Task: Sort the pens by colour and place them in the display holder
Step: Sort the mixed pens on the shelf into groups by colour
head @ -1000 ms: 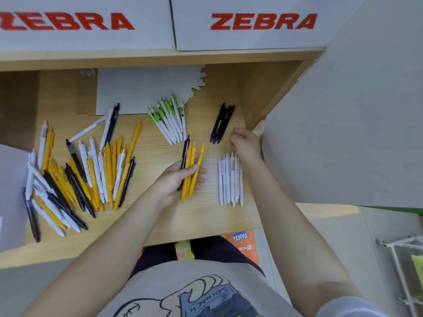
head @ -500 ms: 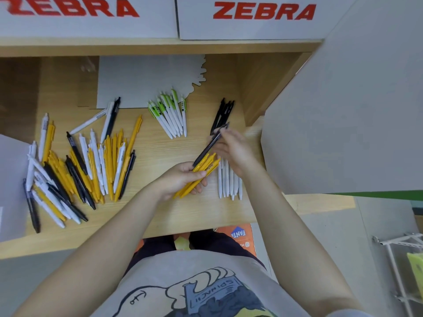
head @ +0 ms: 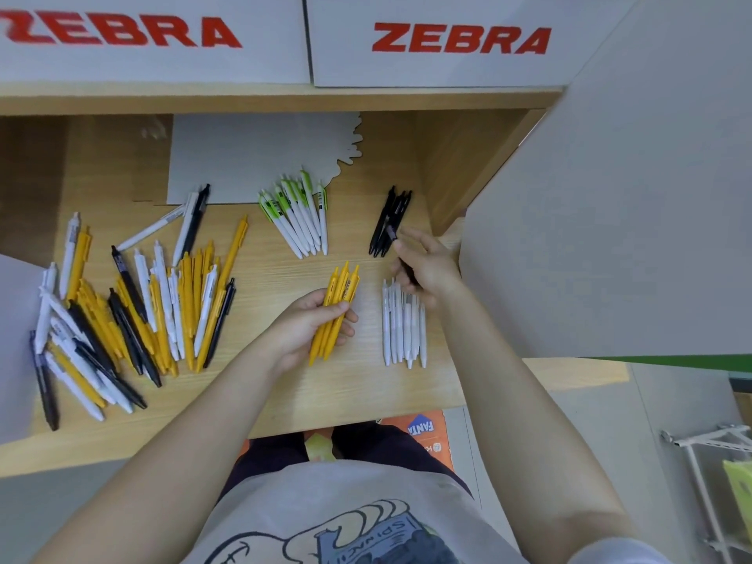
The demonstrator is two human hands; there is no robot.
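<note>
Two white boxes (head: 154, 38) above the wooden counter (head: 366, 384) read "ZEBRA" in red. Far left: unsorted pile of yellow, white and black pens (head: 122, 311). Centre: green-and-white pens (head: 299, 215); left hand (head: 309, 325) curled around a yellow pen bundle (head: 335, 311). Right: black pens (head: 388, 221), white pens (head: 403, 323); right hand (head: 427, 266) apparently pinches one black pen (head: 391, 232), blurred.

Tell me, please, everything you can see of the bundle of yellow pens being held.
The bundle of yellow pens is a handful of slim, plain yellow plastic-looking pens lying parallel, tips toward the person, clicker ends fanning slightly away. The left hand grips them mid-length, above the wooden desk, between the green-and-white and white groups.
</note>
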